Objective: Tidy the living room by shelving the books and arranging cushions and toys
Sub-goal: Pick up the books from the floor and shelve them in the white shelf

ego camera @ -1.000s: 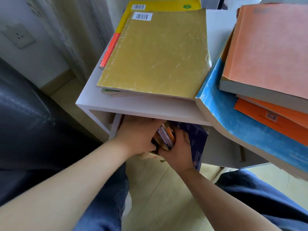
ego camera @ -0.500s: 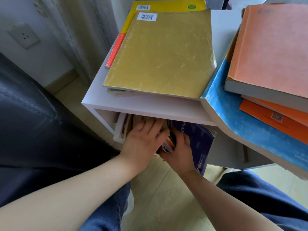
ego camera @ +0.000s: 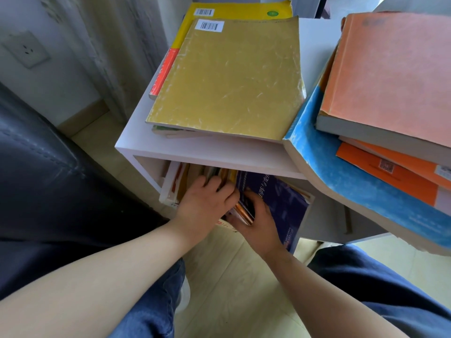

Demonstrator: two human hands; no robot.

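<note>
A white shelf unit (ego camera: 195,148) stands in front of me with upright books in its lower compartment. My left hand (ego camera: 203,203) lies with fingers extended against the spines of several books (ego camera: 175,184) there. My right hand (ego camera: 256,219) grips a few thin books (ego camera: 244,211) next to a dark blue book (ego camera: 280,198) that leans out of the compartment. On the shelf's top lies a gold-covered book (ego camera: 231,79) over a yellow book (ego camera: 234,11).
A stack of orange books (ego camera: 390,76) sits on a blue book (ego camera: 353,181) at the right, close to the camera. A dark leather sofa (ego camera: 36,167) fills the left. A curtain (ego camera: 117,45) and a wall socket (ego camera: 26,50) are behind. Beige floor tiles lie below.
My left hand has uncurled from the books and now lies flat against the spines. More upright books show at the compartment's left. The dark blue book leans out further.
</note>
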